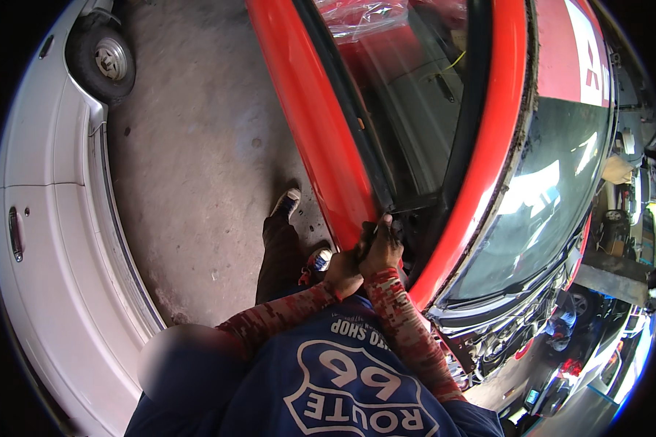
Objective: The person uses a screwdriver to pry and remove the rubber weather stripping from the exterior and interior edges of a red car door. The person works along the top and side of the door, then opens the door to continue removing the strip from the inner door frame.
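Both of my hands are close together at the front corner of the red car door (321, 124), just below the window glass (408, 95). My right hand (383, 249) is closed, its thumb pointing away along the door beside the black triangular corner trim (421, 222). Against it, on the left, my left hand (345, 274) has its fingers curled in toward the same spot. Something dark shows between the hands, but the fingers hide what it is. A black window strip (346, 87) runs along the top of the door.
A silver car (58, 218) with a dark tyre (98, 58) stands on the left across the concrete floor (197, 160). At right are the red car's windshield (536, 189) and its exposed engine bay (488, 328). Clear plastic (361, 18) covers something red inside.
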The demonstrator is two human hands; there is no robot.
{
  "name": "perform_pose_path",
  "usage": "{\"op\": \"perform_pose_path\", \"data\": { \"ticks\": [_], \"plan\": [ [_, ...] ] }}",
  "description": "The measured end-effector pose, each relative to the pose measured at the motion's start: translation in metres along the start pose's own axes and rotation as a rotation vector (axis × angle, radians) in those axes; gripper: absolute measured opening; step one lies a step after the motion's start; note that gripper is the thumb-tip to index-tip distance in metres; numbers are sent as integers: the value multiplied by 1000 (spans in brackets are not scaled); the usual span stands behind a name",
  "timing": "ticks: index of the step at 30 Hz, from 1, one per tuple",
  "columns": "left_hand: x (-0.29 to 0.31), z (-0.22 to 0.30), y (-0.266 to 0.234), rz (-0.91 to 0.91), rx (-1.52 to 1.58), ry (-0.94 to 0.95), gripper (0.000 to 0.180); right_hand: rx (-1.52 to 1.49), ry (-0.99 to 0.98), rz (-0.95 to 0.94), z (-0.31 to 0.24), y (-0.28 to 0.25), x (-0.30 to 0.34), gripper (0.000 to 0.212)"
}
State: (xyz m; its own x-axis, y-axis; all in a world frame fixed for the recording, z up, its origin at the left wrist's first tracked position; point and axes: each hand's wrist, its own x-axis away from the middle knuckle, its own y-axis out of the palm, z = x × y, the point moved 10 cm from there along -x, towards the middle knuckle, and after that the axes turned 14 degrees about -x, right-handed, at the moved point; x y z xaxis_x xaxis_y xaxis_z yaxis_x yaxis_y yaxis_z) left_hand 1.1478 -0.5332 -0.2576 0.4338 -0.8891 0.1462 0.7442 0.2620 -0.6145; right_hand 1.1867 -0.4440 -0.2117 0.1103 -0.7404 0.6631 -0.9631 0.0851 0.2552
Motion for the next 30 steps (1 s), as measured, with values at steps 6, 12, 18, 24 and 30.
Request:
{"op": "perform_pose_path", "data": {
  "ticks": [6,12,18,24,30],
  "plan": [
    [-1,3,-21,18,88,6,18,29,130,-127,2,6,4,39],
    [-3,2,-56,-19,139,-170,29,244,-253,-31,-53,6,27,25],
    [-7,7,-64,-39,117,-147,31,175,-226,-28,-67,10,30,16],
    [-6,3,-68,-59,150,-163,35,344,-292,38,-69,23,21,13],
    [-13,5,-78,-143,171,-87,32,239,-452,54,-71,31,22,16]
  ]
}}
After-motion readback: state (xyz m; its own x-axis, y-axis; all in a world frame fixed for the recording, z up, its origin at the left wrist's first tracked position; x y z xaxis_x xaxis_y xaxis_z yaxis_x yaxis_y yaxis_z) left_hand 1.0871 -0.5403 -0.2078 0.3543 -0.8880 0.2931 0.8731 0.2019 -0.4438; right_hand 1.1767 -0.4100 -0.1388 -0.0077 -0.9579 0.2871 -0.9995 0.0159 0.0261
